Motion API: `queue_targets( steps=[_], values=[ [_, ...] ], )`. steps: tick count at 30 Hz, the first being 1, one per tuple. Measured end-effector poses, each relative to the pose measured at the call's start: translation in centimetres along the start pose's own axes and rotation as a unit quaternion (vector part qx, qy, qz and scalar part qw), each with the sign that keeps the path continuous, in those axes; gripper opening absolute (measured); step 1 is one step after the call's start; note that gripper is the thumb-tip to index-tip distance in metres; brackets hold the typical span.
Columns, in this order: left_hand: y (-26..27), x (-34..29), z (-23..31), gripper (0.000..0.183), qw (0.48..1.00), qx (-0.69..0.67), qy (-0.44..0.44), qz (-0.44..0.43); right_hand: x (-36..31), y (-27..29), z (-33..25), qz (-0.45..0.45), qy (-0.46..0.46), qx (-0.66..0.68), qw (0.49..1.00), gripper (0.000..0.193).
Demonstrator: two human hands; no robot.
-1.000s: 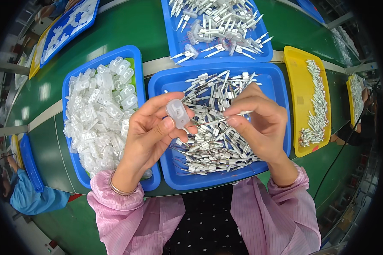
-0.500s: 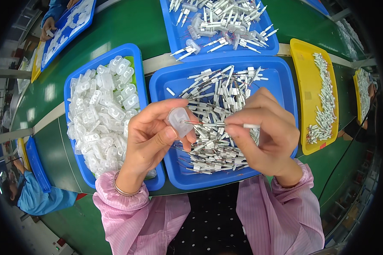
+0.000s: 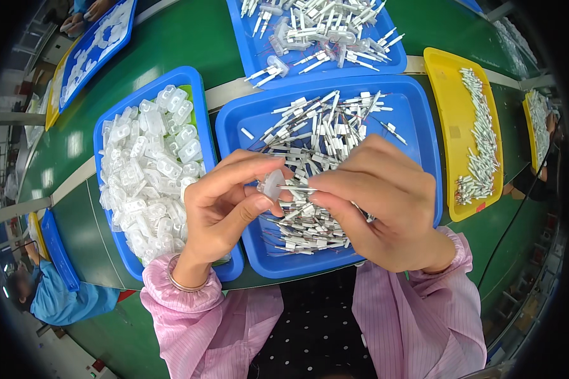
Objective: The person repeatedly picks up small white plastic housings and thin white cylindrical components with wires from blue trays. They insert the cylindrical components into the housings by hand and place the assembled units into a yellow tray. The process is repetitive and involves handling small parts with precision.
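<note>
I see a clear plastic cap (image 3: 272,184) pinched upright between my left hand's (image 3: 224,208) fingertips, above the blue tray (image 3: 423,145). A thin white pin (image 3: 295,188) lies level, its tip touching the cap, gripped by my right hand (image 3: 376,205).

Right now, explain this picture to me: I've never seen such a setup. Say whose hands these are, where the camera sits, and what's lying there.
A head-worn fisheye camera looks down, so straight edges bend. The left hand pinches a small clear plastic cap; the right hand holds a thin white pin against it. Beneath them a blue tray holds loose pins. To the left, another blue tray is full of clear caps. A yellow tray on the right holds more pins, all on a green bench.
</note>
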State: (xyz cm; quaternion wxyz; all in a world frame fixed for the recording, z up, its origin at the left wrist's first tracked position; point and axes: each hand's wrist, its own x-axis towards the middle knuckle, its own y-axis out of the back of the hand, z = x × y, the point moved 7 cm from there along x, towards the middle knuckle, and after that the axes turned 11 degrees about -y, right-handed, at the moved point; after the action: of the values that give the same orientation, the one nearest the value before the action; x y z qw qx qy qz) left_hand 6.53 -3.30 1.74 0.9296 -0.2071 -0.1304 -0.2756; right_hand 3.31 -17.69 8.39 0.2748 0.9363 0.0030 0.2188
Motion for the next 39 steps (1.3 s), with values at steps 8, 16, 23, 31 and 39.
queue_targets(
  steps=[8, 16, 23, 31, 39],
  values=[
    [-0.2, -0.7, -0.5, 0.034, 0.999, -0.004, 0.034, 0.027, -0.7, -1.6, 1.8, -0.044, -0.087, 0.062, 0.993, 0.013],
    [0.1, -1.3, -0.6, 0.028, 0.993, 0.116, -0.006, 0.032, -1.2, -2.5, 1.4, -0.010, -0.065, 0.008, 0.998, 0.012],
    [-0.3, -0.9, -0.3, 0.029, 0.997, 0.073, 0.015, 0.008, -2.3, -1.9, 1.8, -0.001, -0.054, 0.094, 0.994, 0.012],
    [2.3, -1.2, -0.3, 0.032, 0.977, 0.160, 0.056, 0.127, -4.6, 11.8, 12.6, 0.047, -0.291, -0.366, 0.883, 0.009],
    [1.8, -1.0, -1.1, 0.031, 0.979, 0.150, 0.086, 0.111, -10.0, 22.9, 22.9, 0.072, -0.333, -0.586, 0.735, 0.015]
  ],
)
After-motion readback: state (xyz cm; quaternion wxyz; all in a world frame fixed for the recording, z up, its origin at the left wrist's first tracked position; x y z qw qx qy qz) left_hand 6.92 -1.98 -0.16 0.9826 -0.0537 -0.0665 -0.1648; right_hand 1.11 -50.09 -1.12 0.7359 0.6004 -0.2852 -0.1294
